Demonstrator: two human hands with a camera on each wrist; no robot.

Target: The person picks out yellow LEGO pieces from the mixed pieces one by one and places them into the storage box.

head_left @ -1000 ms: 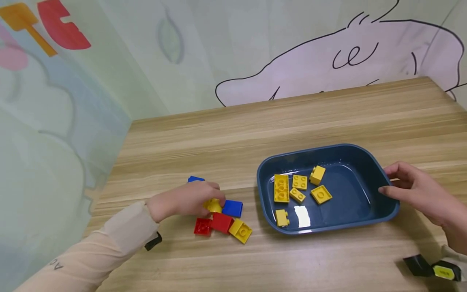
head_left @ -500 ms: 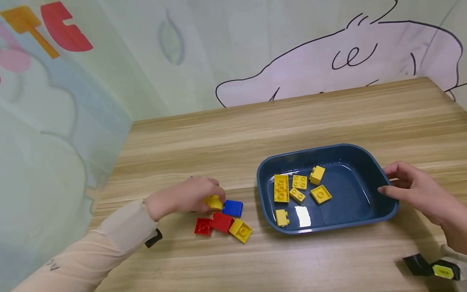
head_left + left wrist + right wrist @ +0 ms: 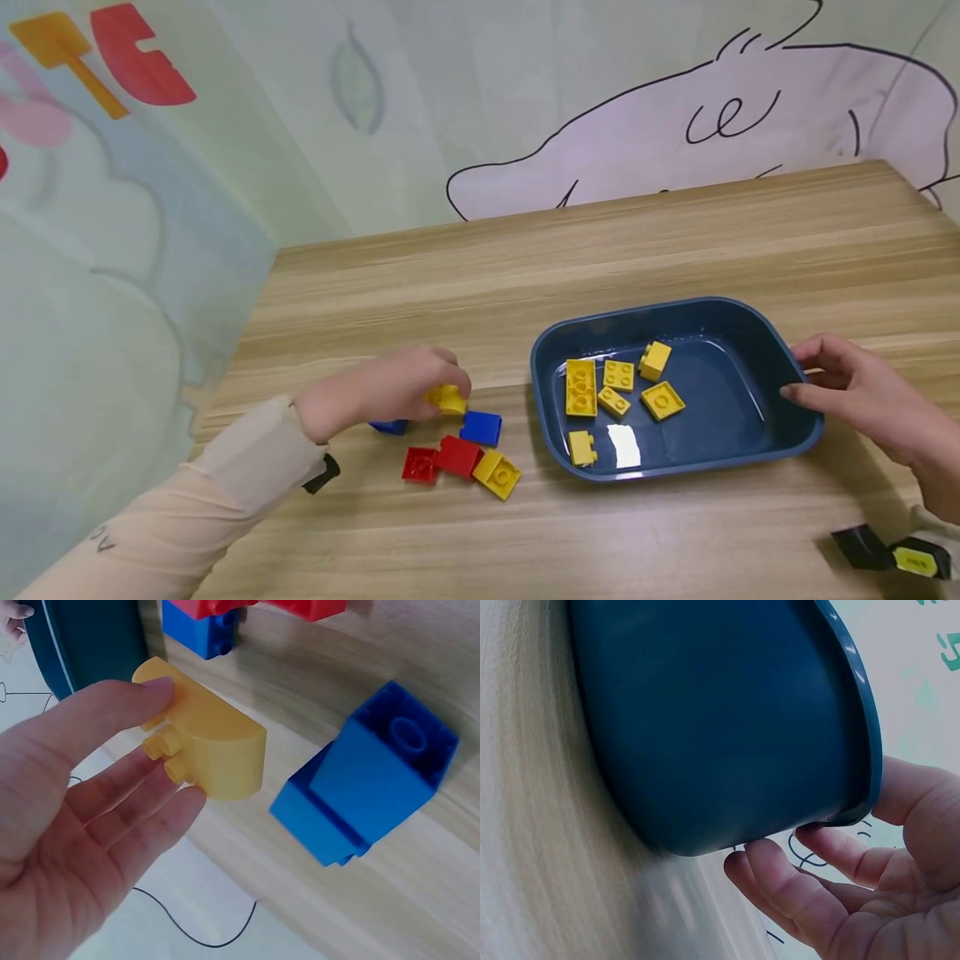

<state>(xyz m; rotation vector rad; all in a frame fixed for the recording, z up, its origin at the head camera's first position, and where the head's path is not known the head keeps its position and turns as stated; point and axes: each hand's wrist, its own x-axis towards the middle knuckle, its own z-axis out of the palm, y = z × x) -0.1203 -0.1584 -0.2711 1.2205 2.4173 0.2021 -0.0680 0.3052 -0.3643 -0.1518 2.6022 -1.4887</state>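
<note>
My left hand [image 3: 397,385] pinches a yellow toy brick with a rounded side [image 3: 217,742] between thumb and fingers, just above the table. Near it lie a blue brick [image 3: 482,428], a second blue piece [image 3: 388,427] partly hidden under the hand, two red bricks, one upturned [image 3: 420,466] and one on its side [image 3: 459,457], and a yellow brick [image 3: 497,474]. My right hand [image 3: 862,392] holds the right end of a dark blue tray [image 3: 720,417], thumb over the rim and fingers outside against the wall. Several yellow bricks lie inside the tray.
The tray stands on a wooden table [image 3: 420,308], right of the loose bricks. Behind the table rises a wall [image 3: 525,100] with cartoon drawings. A black strap [image 3: 862,546] hangs by the right wrist.
My left hand has lifted the rounded yellow brick slightly up and away from the pile, uncovering more of the blue piece below. The right hand and the tray have stayed in place.
</note>
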